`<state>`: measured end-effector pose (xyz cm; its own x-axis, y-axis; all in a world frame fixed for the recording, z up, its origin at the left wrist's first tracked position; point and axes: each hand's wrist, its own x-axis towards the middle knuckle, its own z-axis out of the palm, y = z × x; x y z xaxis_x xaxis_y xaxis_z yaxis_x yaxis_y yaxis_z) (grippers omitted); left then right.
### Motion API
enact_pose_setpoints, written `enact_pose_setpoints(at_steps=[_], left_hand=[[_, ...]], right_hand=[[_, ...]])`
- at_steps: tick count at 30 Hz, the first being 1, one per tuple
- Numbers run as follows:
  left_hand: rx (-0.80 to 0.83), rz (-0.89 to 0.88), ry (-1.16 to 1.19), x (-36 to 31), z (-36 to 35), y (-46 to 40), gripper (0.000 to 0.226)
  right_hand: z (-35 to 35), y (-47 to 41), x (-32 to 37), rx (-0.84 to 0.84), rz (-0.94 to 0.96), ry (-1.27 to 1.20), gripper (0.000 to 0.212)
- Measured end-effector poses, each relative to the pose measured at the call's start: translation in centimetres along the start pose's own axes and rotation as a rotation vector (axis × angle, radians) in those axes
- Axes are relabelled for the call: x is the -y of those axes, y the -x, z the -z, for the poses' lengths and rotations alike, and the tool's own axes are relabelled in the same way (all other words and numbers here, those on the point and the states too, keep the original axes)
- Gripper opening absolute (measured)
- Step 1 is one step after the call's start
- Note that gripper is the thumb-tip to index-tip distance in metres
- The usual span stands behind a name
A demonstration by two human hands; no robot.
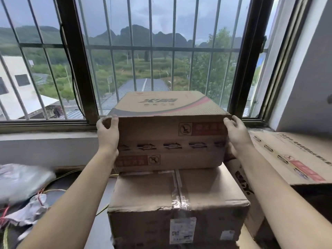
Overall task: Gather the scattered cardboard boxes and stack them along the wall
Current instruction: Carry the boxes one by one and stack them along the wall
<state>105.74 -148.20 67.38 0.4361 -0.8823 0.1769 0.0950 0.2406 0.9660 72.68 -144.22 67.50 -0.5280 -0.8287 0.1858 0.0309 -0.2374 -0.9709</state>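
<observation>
Now your left hand (107, 135) and right hand (237, 135) clasp the printed carton's (170, 130) sides, squaring it atop the taped box (177, 200) by the window wall (48, 150)

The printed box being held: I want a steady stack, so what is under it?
A taped cardboard box with a white label lies under the printed box; its covered top is hidden.

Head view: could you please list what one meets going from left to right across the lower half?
Crumpled plastic bags → left hand → taped box under the held box → right hand → printed box.
</observation>
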Motion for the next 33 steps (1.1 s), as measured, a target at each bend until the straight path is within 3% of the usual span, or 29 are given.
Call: enact_pose_setpoints(at_steps=[2, 5, 9, 11, 14, 18, 22, 25, 33], left_hand=[[-0.025, -0.111, -0.148, -0.3, 0.7, 1.9, 0.052], [0.030, -0.262, -0.200, -0.5, 1.6, 5.6, 0.055], [0.450, -0.259, -0.105, -0.2, 2.3, 12.3, 0.043], [0.664, -0.194, -0.116, 0.7, 2.8, 16.4, 0.046], [0.855, -0.065, -0.160, 3.3, 3.8, 22.1, 0.050], [1.050, 0.118, -0.253, 7.5, 4.8, 29.9, 0.046], [1.244, 0.337, -0.310, 10.9, 5.3, 38.1, 0.030], [1.417, 0.435, -0.362, 12.1, 5.4, 44.9, 0.037], [1.852, 0.539, -0.374, 11.8, 4.5, 62.5, 0.032]], right_hand=[[0.9, 2.8, 0.7, 0.019, 0.097, 0.097, 0.058], [3.5, 7.6, 0.9, 0.138, 0.234, 0.185, 0.058], [8.3, 14.8, -0.2, 0.279, 0.258, 0.289, 0.062], [11.1, 19.0, -1.2, 0.278, 0.207, 0.311, 0.066], [15.9, 26.0, -3.4, 0.216, 0.109, 0.329, 0.062], [22.2, 36.7, -7.1, -0.006, -0.074, 0.324, 0.062], [27.5, 48.0, -9.8, -0.269, -0.259, 0.286, 0.077], [29.9, 55.7, -8.7, -0.465, -0.352, 0.233, 0.068], [34.4, 71.3, -6.1, -0.987, -0.363, 0.175, 0.067]])
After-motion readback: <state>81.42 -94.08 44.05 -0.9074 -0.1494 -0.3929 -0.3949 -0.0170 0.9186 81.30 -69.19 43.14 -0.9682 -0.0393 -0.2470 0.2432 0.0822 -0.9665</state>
